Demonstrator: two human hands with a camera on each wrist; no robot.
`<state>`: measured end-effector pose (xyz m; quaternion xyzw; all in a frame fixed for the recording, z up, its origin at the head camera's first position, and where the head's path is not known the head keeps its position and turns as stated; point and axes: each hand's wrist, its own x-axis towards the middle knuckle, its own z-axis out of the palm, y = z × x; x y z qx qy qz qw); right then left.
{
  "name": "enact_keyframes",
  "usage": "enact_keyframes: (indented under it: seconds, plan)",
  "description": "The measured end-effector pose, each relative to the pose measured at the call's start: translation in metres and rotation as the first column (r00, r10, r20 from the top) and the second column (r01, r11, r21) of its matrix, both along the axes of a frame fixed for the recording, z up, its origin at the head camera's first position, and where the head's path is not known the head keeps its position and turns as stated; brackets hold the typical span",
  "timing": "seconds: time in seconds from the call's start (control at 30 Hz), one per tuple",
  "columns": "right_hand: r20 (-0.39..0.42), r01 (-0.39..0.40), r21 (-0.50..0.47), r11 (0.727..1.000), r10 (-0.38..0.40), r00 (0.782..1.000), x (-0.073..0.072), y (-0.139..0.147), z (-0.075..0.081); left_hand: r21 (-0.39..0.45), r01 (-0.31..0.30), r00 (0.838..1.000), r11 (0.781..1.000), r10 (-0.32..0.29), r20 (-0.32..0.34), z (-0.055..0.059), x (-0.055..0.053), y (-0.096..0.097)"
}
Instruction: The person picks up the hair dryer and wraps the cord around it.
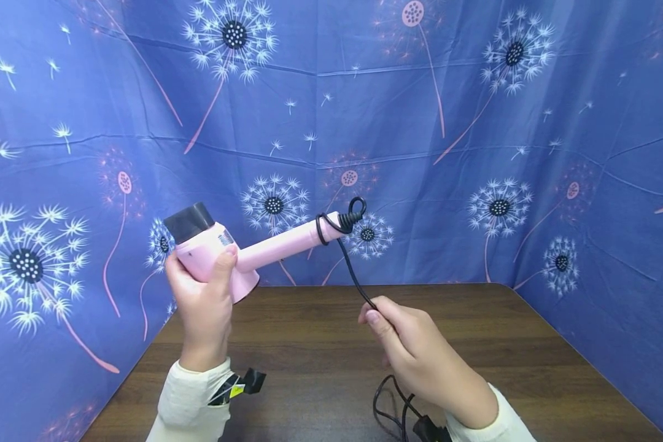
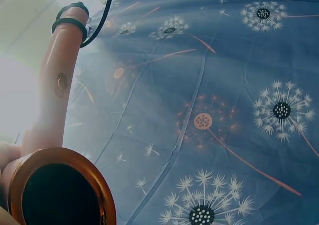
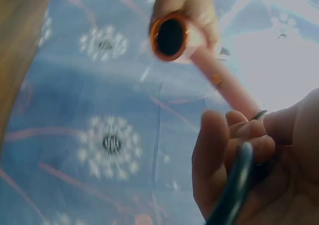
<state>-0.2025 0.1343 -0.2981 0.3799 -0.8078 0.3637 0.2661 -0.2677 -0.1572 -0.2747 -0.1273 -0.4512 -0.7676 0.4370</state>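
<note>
A pink hair dryer (image 1: 282, 247) with a black nozzle (image 1: 190, 222) is held up above the table. My left hand (image 1: 201, 301) grips it round the body, thumb near the base of the handle. The handle points right and slightly up, with the black cord (image 1: 352, 270) looped about its end. Lower down on the right, my right hand (image 1: 425, 350) pinches that cord between thumb and fingers. In the left wrist view the dryer's round copper-rimmed rear (image 2: 62, 190) shows. Cord also runs through the right fingers (image 3: 249, 130) in the right wrist view.
The brown wooden table (image 1: 309, 362) lies below both hands. Slack cord (image 1: 389, 408) and a black plug-like piece (image 1: 430, 428) hang beneath the right hand. A blue dandelion-print curtain (image 1: 331, 123) surrounds the back and sides. A dark wrist device (image 1: 237, 388) sits at the left sleeve.
</note>
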Motion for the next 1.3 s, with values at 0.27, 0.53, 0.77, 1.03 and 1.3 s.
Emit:
enact_keyframes:
  seconds: [0.27, 0.53, 0.77, 1.03, 1.3]
  plan:
    - [0.328, -0.203, -0.234, 0.951, 0.274, 0.904, 0.011, 0.005, 0.009, 0.047, -0.039, 0.998, 0.998, 0.041, -0.045, 0.005, 0.000, -0.003]
    - [0.308, -0.147, -0.147, 0.978, 0.187, 0.933, 0.017, 0.006, 0.013, 0.076, -0.042, 0.996, 0.996, 0.048, -0.079, 0.005, -0.001, -0.007]
    - [0.230, 0.054, 0.046, 0.997, -0.063, 0.971, 0.023, 0.009, 0.014, 0.093, -0.053, 0.994, 0.994, 0.062, -0.093, 0.004, -0.001, -0.011]
    - [0.024, 0.224, 0.158, 0.962, -0.231, 0.973, 0.031, 0.013, 0.016, 0.015, -0.146, 0.987, 0.989, 0.146, -0.061, -0.001, -0.004, -0.013]
    - [-0.233, 0.274, 0.117, 0.955, -0.242, 0.942, 0.034, 0.014, 0.018, -0.118, -0.295, 0.956, 0.948, 0.293, -0.031, -0.004, -0.004, -0.015]
